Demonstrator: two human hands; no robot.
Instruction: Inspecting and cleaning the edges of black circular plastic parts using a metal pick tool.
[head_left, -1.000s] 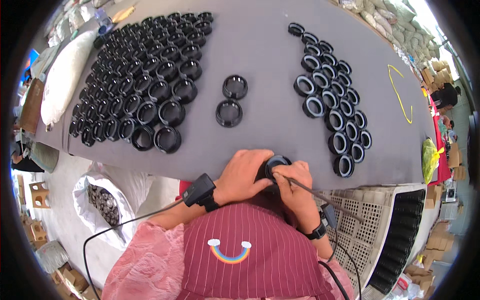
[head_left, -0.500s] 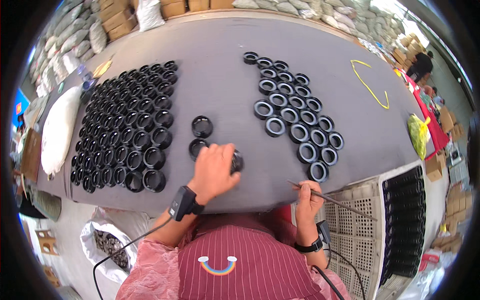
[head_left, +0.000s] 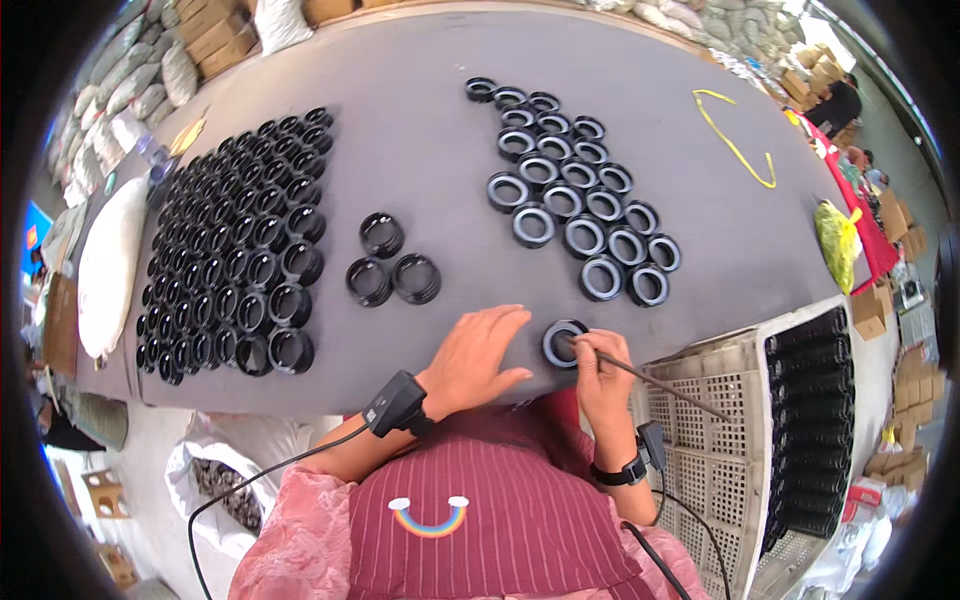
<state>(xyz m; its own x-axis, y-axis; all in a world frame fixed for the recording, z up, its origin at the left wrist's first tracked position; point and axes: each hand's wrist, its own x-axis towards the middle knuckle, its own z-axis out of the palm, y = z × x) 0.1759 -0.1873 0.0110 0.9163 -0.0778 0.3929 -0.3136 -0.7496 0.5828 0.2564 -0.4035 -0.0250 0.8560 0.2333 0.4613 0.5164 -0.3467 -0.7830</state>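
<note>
My right hand (head_left: pixel 605 378) pinches a thin dark rod (head_left: pixel 668 386). The rod's tip reaches into a black ring with a pale inner band (head_left: pixel 551 343), close to the table's front edge. Left of that ring, my left hand (head_left: pixel 475 358) is empty, its fingers stretched and thumb apart. Beyond it stand three plain black rings (head_left: pixel 416 297) grouped together. More black rings with pale inner bands (head_left: pixel 585 237) form a slanting cluster on the right. A large block of plain black rings (head_left: pixel 268 235) fills the table's left side.
The grey table (head_left: pixel 420 120) carries a yellow strap (head_left: pixel 735 145) at far right and a white sack (head_left: pixel 112 265) at the left edge. At front right are plastic crates (head_left: pixel 700 440), one holding stacked black parts (head_left: pixel 808 430). An open white sack (head_left: pixel 185 480) stands at lower left.
My left hand has let go of a ring, now beside two others, and moved right. A pale-banded ring has come from the right cluster to the front edge, under the rod's tip.
</note>
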